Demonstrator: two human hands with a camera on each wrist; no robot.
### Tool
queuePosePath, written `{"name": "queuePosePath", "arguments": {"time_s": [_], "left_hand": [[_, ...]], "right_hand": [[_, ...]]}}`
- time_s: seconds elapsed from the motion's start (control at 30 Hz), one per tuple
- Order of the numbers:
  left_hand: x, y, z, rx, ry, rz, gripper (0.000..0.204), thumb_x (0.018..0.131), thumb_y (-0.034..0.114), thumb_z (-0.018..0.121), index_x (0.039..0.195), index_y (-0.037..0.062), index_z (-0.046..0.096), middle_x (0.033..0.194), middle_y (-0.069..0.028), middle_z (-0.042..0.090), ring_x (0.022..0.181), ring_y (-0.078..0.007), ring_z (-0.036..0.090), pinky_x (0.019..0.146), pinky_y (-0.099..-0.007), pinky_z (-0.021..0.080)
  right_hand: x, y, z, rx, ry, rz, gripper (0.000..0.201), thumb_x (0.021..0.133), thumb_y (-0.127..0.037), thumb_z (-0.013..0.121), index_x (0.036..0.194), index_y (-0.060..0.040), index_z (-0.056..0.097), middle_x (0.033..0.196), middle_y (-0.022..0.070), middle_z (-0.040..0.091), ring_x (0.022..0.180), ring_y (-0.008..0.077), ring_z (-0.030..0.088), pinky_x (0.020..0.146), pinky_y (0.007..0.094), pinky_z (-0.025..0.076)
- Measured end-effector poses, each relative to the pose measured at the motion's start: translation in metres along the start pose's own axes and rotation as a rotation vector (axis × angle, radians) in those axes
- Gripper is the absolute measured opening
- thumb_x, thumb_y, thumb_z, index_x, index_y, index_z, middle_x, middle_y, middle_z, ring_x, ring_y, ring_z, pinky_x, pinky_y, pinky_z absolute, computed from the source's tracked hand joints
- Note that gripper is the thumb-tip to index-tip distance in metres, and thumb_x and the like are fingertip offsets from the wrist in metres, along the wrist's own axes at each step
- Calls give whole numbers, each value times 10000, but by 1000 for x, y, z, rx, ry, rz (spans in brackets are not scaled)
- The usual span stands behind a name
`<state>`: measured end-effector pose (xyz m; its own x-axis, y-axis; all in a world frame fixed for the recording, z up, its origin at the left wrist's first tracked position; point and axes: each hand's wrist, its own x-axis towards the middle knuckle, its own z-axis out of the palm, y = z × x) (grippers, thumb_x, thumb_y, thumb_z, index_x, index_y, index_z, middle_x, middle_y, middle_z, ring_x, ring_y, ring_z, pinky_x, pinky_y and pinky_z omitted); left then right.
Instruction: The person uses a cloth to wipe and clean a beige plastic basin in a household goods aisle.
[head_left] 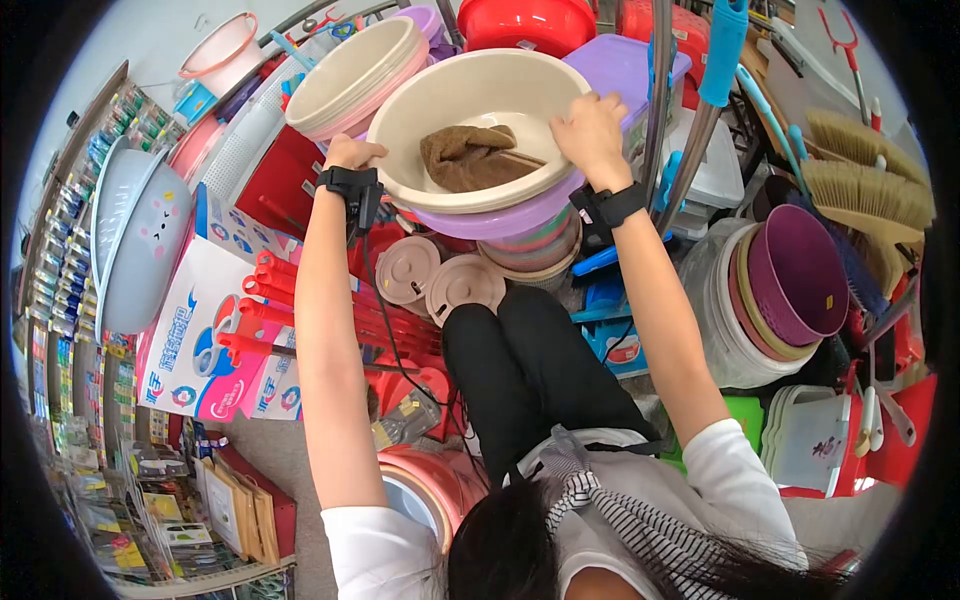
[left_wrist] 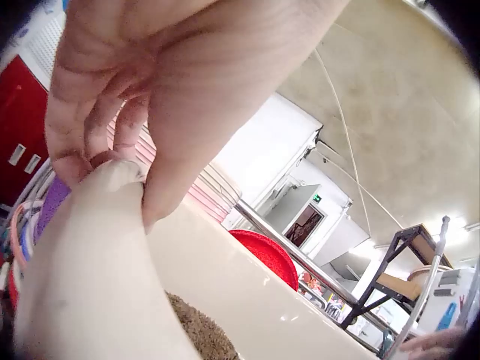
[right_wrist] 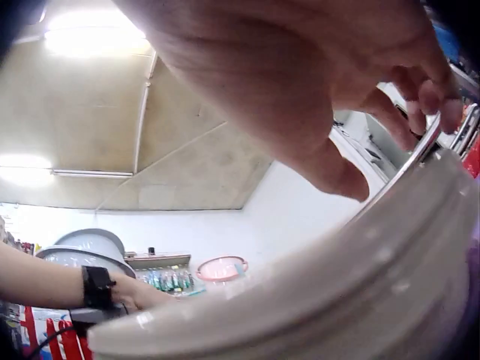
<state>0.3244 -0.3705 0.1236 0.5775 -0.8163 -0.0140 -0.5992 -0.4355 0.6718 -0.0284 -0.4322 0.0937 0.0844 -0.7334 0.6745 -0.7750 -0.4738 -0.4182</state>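
Observation:
A cream plastic basin [head_left: 400, 190] sits on top of a purple basin [head_left: 455, 222], with a crumpled brown cloth [head_left: 470, 160] lying inside it. My left hand [head_left: 352, 153] grips the cream rim on its left side. In the left wrist view the thumb [left_wrist: 161, 172] is on the inner side and the fingers curl over the outside. At the right rim, my right hand [head_left: 592, 130] holds the same basin, fingers bent over the edge. The right wrist view shows that hand [right_wrist: 322, 90] above the basin wall [right_wrist: 337, 277].
More cream and pink basins [head_left: 355, 75] stand stacked behind on the left. Metal poles with blue grips [head_left: 722, 50] rise close to my right hand. Red handles [head_left: 290, 300] and a white box [head_left: 215, 330] lie left; purple baskets [head_left: 800, 270] and brooms [head_left: 865, 190] are right.

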Motion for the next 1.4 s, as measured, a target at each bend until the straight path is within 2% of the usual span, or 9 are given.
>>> {"name": "queuePosePath", "arguments": {"time_s": [0.13, 0.37, 0.57, 0.67, 0.8, 0.87, 1.07, 1.17, 1.4], "left_hand": [[-7, 9, -1, -20, -20, -32, 447, 649, 194, 843, 871, -154, 672, 783, -181, 698, 606, -236, 660, 512, -379, 527], [-12, 10, -4, -10, -43, -63, 461, 645, 218, 839, 871, -149, 675, 773, -186, 695, 597, -242, 659, 505, -384, 524], [-5, -3, -2, -173, -20, -62, 494, 655, 232, 819, 899, -166, 660, 799, -153, 692, 614, -218, 643, 530, -347, 517], [1, -2, -7, -240, 36, -55, 368, 647, 183, 798, 820, -111, 658, 687, -121, 638, 502, -170, 562, 433, -331, 425], [-10, 2, -26, -395, 24, 48, 444, 744, 205, 752, 997, -144, 644, 881, -142, 699, 703, -223, 685, 614, -323, 552], [-49, 17, -39, -733, 105, 145, 270, 791, 103, 683, 978, -92, 668, 935, -128, 700, 774, -201, 669, 720, -303, 524], [-165, 23, -52, -845, 299, 357, 403, 801, -44, 565, 1201, -68, 522, 1101, -154, 646, 919, -218, 649, 859, -347, 510], [-239, 21, -63, -1026, 349, 354, 464, 817, -75, 551, 1276, -45, 493, 1169, -160, 632, 1042, -236, 626, 928, -362, 500], [-402, 4, -11, -1208, 825, 177, 593, 809, -69, 591, 1374, -36, 413, 1250, -180, 577, 1056, -289, 633, 909, -393, 533]], "right_hand": [[6, 33, 22, 75, -73, 82, 299, 742, -157, 682, 909, 91, 671, 1072, 356, 568, 1070, 509, 521, 886, 510, 491], [11, 28, -12, 286, -189, 296, 360, 718, -197, 722, 904, 106, 667, 931, 317, 663, 926, 462, 658, 820, 496, 531], [21, 31, 4, 369, -54, 313, 374, 669, -235, 788, 827, 82, 668, 844, 306, 663, 847, 445, 673, 771, 483, 536], [25, 25, 2, 420, 25, 282, 368, 664, -232, 790, 798, 82, 653, 840, 302, 665, 828, 439, 673, 755, 471, 535], [31, 2, -14, 618, 152, 213, 379, 669, -195, 773, 869, 100, 645, 845, 277, 677, 812, 405, 683, 738, 437, 532], [34, -9, -22, 712, 294, 130, 396, 675, -184, 764, 908, 111, 641, 849, 264, 683, 811, 384, 689, 735, 421, 531], [17, -35, -76, 890, 202, 74, 510, 726, -147, 739, 1134, 100, 557, 999, 153, 621, 877, 242, 657, 774, 319, 521], [-25, -60, -126, 1243, 68, 114, 450, 822, -6, 639, 1235, 72, 480, 1094, 88, 560, 975, 158, 638, 793, 253, 516], [-89, -59, -157, 1376, -166, 77, 511, 837, 91, 576, 1328, 68, 436, 1082, 83, 598, 1013, 132, 599, 898, 257, 473]]}}
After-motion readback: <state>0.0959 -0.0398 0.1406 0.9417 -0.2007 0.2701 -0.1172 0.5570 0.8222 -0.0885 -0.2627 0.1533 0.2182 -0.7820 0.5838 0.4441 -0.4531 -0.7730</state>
